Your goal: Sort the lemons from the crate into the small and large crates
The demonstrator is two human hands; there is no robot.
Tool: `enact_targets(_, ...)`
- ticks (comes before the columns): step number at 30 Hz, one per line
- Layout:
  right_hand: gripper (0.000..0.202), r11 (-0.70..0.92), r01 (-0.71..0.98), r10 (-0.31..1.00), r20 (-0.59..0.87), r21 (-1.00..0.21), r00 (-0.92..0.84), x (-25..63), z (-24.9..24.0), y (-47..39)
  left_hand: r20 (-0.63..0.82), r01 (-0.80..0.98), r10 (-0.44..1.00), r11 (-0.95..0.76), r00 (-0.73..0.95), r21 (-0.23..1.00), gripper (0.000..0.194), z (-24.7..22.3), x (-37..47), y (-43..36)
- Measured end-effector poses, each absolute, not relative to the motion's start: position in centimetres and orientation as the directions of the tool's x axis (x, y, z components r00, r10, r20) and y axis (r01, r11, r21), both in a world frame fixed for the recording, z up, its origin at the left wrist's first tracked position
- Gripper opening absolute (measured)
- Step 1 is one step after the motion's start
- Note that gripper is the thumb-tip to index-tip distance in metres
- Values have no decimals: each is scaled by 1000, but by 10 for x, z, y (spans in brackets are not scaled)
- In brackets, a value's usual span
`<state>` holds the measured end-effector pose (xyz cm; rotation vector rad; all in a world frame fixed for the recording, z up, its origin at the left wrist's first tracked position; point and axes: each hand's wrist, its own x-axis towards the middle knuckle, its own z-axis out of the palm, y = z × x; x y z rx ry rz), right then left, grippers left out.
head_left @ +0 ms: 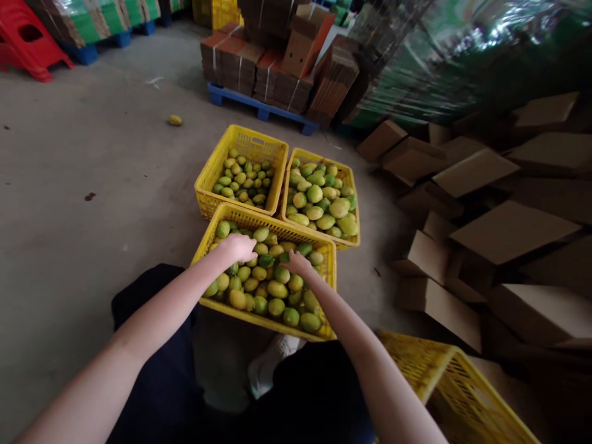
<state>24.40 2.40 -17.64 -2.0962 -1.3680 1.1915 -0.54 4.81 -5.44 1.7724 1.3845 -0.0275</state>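
Note:
A yellow plastic crate (265,320) full of green and yellow lemons (277,289) stands in front of my knees. Over its left half reaches my left hand (239,247), back upward, fingers extended on top of the fruit; their undersides are hidden. My right hand (298,264) is further right in the same crate, thumb and fingers bent around a dark green lemon (283,258). Two more yellow crates touch the far side: the left crate (210,174) is partly filled with smaller lemons, while the right crate (355,185) is heaped with larger ones.
An overturned yellow crate (416,361) lies by my right leg. Empty cardboard boxes (513,231) are piled at the right. Bundled flat cartons (235,58) sit on a blue pallet (263,106) beyond the crates. One lemon (174,119) lies on the floor, and a red stool (32,40) stands far left.

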Motion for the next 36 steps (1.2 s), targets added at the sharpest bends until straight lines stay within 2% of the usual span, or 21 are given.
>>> enact_targets(5, 39, -491, 724, 818, -541, -485, 193, 231, -157, 27, -538, 861, 716, -176, 445, 478, 35, -30, -16, 46)
enact_targets(8, 37, -462, 763, 813, -559, -452, 161, 228, -123, 32, -464, 853, 725, -357, 510, 380, 50, -23, -23, 39)
enact_targets(11, 32, -403, 758, 834, -547, -513, 73, 217, -80, 31, -300, 783, 727, -530, 617, 325, 75, -23, -23, 27)
enact_targets(14, 31, -349, 697, 851, -524, -627, -45, 201, -38, 24, -158, 691, 705, -582, 691, 428, 96, -25, -19, 16)
enact_targets(16, 31, -361, 576, 838, -526, -734, -145, 193, -18, 18, -60, 642, 722, -570, 689, 513, 89, -25, -16, 13)
enact_targets(18, 33, -443, 368, 805, -543, -818, -239, 192, -8, 12, 30, 609, 758, -547, 652, 575, 74, -25, -15, 14)
enact_targets(20, 34, -507, 224, 812, -548, -832, -202, 198, -13, 8, 93, 601, 798, -519, 595, 607, 63, -24, -18, 18)
enact_targets(21, 32, -518, 207, 826, -548, -830, -131, 202, -20, 6, 120, 600, 816, -506, 565, 619, 60, -23, -20, 21)
enact_targets(24, 18, -512, 356, 852, -514, -782, 96, 212, -58, 0, 192, 600, 881, -439, 432, 669, 57, -19, -27, 28)
enact_targets(25, 16, -483, 528, 864, -480, -698, 155, 212, -74, -2, 214, 588, 899, -415, 382, 695, 57, -18, -30, 31)
enact_targets(26, 12, -471, 593, 866, -472, -653, 168, 210, -90, -3, 230, 569, 916, -387, 329, 726, 58, -16, -32, 33)
enact_targets(31, 14, -350, 759, 891, -444, -550, 89, 170, -157, 9, 250, 463, 963, -268, 101, 845, 56, -6, -38, 45)
enact_targets(36, 35, -86, 871, 931, -350, -483, -102, 113, -187, 44, 287, 628, 953, -285, 102, 724, 54, 3, -45, 48)
